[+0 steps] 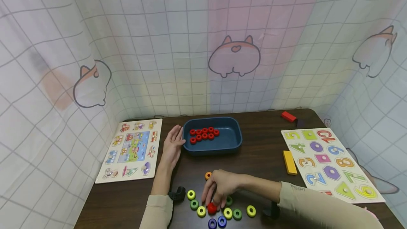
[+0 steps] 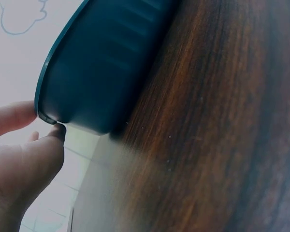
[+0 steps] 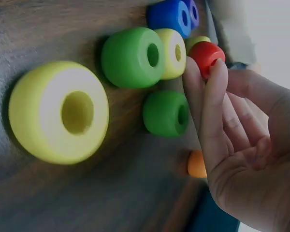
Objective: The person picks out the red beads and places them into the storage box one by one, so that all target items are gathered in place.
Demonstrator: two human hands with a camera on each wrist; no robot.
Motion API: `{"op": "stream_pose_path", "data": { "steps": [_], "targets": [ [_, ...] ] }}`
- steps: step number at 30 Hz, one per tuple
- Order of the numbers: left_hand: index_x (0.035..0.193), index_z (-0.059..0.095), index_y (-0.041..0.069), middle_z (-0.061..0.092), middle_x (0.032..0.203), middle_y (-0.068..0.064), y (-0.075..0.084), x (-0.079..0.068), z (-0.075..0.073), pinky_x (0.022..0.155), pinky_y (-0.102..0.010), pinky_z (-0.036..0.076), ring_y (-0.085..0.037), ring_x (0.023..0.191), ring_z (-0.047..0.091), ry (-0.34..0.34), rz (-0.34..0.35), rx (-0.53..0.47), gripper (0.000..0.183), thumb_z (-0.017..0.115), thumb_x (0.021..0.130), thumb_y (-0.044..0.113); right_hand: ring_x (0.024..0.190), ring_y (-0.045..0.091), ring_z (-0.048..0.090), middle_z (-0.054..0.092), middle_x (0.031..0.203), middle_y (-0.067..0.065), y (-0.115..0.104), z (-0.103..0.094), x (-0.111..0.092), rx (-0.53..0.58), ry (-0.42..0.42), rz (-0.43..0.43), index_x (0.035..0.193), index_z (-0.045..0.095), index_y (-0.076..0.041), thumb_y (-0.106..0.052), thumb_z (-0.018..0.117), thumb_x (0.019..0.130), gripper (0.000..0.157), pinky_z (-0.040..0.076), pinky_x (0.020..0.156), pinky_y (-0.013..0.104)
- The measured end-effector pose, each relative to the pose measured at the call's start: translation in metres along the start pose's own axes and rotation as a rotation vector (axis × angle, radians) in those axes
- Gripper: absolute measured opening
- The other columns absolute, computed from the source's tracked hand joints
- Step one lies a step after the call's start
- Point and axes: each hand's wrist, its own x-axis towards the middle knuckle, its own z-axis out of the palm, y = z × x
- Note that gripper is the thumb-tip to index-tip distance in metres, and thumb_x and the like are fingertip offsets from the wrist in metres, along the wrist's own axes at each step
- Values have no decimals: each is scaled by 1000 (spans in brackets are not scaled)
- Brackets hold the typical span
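Note:
My right hand pinches a red bead between thumb and fingertips, low over the near part of the table. In the right wrist view the red bead shows part of its hole. Around it lie loose beads: a yellow bead, a green bead, a blue bead and several others. An orange bead sits just beyond that hand. My left hand touches the left end of a dark blue tray, thumb and finger at its rim. Several red beads lie inside the tray's left part.
A picture puzzle board lies at the left. On the right is a number and shape puzzle board, with a yellow block beside it. A red block is near the back edge, where a patterned curtain hangs.

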Motion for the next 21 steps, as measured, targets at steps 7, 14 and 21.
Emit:
{"op": "stream_pose_path", "data": {
  "steps": [7, 14, 21],
  "targets": [
    [151, 26, 1, 20, 159, -17, -1, 1, 0, 119, -42, 18, -28, 148, 21, -17, 16, 25, 74, 42, 85, -28, 74, 40, 72, 73, 97, 18, -27, -33, -9, -25, 93, -41, 108, 73, -1, 14, 68, 74, 38, 60, 59, 45],
    [151, 27, 2, 22, 158, -16, 0, 1, -1, 119, -43, 18, -27, 148, 21, -9, 12, 27, 74, 44, 85, -27, 78, 39, 72, 73, 100, 17, -53, -109, -12, -30, 298, -9, 113, 70, 1, 9, 71, 78, 35, 58, 72, 55],
    [151, 28, 3, 25, 157, -13, 0, 0, 0, 118, -40, 23, -25, 147, 25, 2, 1, 28, 74, 45, 86, -26, 79, 36, 72, 73, 98, 16, -44, -164, 1, -87, 529, 69, 114, 69, 2, 8, 69, 78, 36, 57, 78, 56]
  ]
}}
